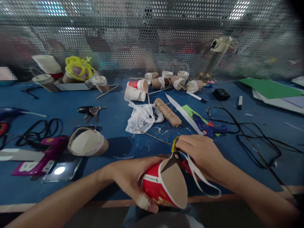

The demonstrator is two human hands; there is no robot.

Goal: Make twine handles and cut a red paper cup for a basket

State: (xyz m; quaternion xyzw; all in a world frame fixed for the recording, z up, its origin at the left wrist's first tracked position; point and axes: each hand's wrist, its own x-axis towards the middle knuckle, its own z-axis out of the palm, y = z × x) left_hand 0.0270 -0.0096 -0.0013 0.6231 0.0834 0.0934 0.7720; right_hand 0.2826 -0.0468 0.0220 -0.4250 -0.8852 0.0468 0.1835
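My left hand (pixel 133 179) is wrapped around a red paper cup (pixel 158 185), tilted with its mouth toward the right. In my right hand (pixel 199 155) is a pair of scissors (pixel 175 155) with yellow and red on the handles. One blade reaches inside the cup at its upper edge. A curled white strip (pixel 201 179) of cut paper hangs beside my right hand. Beyond the hands lie white lace (pixel 140 117) and a roll of twine (pixel 167 113), whose loose end runs toward the scissors. A blue glue gun (pixel 209 126) rests past my right hand.
At left are a twine-wrapped cup (pixel 89 142), a purple glue gun (pixel 47 155), a phone (pixel 63 167) and keys (pixel 91 112). Several small decorated cups (pixel 161 83) stand before the perforated metal screen (pixel 142 38). A black cord (pixel 256 136) and a bottle (pixel 213 58) are at right.
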